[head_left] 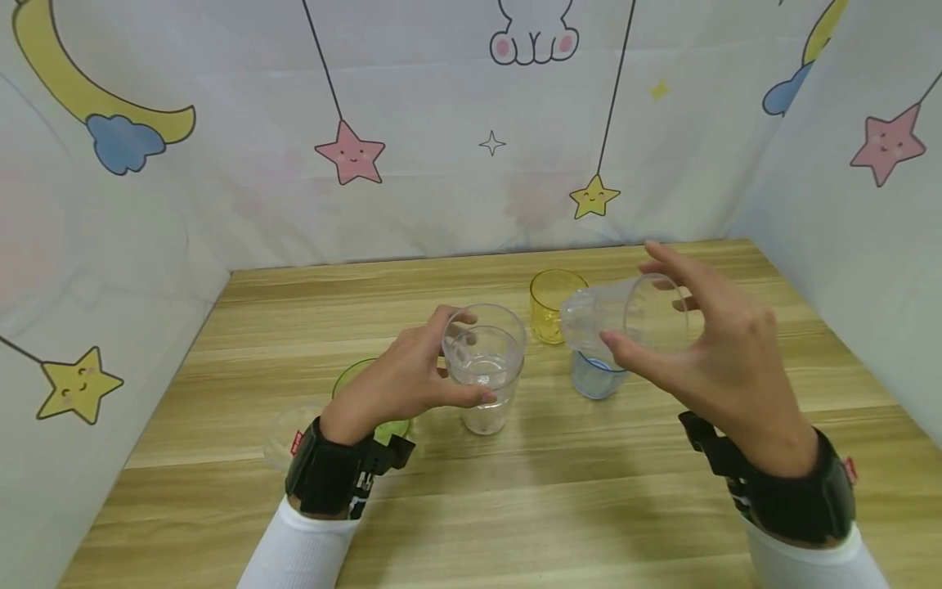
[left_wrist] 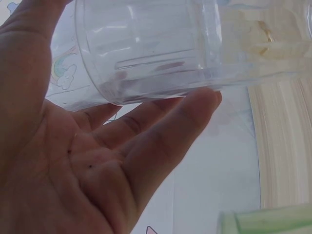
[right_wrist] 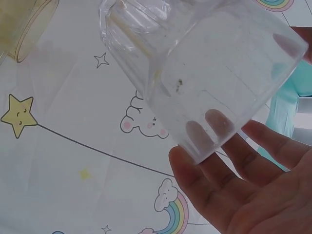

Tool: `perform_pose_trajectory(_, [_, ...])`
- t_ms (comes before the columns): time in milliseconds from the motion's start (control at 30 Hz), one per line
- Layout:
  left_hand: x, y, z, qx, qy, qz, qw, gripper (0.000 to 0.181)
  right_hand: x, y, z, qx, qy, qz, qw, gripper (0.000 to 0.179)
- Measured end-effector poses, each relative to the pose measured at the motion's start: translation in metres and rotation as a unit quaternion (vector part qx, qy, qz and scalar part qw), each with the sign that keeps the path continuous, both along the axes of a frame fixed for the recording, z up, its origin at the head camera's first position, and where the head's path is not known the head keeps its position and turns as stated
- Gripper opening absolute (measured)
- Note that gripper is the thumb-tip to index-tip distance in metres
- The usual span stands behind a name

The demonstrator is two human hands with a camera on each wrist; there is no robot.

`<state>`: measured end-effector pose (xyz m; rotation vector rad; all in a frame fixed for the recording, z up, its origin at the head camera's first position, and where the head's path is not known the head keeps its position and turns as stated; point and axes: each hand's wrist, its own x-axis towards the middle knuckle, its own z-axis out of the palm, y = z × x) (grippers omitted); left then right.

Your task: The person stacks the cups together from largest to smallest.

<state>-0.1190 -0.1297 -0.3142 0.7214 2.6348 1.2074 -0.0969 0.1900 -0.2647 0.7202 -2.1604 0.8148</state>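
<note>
My left hand (head_left: 412, 368) curls its thumb and fingers round a clear plastic cup (head_left: 486, 352) that stands upright mid-table. A second rim line shows below its top rim. In the left wrist view, fingers (left_wrist: 165, 141) lie along the clear wall of this cup. Over on the right, my right hand (head_left: 724, 356) grips another clear cup (head_left: 599, 315) near its rim, above the table. That cup is tipped on its side, mouth towards the palm and base pointing left. Fingertips (right_wrist: 217, 122) show through its wall in the right wrist view.
A yellow cup (head_left: 546, 315) stands behind the tipped cup, and a blue cup (head_left: 598, 380) below it. A green cup (head_left: 393, 429) is partly hidden by my left wrist, with a clear round vessel (head_left: 278, 433) farther left. Printed cloth walls (head_left: 441, 221) border the wooden table (head_left: 515, 523).
</note>
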Motion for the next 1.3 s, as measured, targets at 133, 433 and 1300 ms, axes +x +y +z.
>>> perform_pose_trajectory(133, [0.0, 0.0, -0.001, -0.002, 0.0, 0.0, 1.0, 0.088, 0.0, -0.005, 0.003, -0.006, -0.002, 0.002, 1.0, 0.081])
perform_pose_trajectory(433, [0.0, 0.001, -0.001, -0.009, 0.01, -0.002, 0.9999, 0.089, 0.001, -0.015, 0.006, -0.031, -0.007, 0.007, 0.9995, 0.082])
perform_pose_trajectory(1300, [-0.002, -0.002, -0.002, -0.021, 0.017, 0.003, 0.9996, 0.089, 0.007, -0.038, 0.017, -0.071, -0.027, 0.026, 0.9968, 0.084])
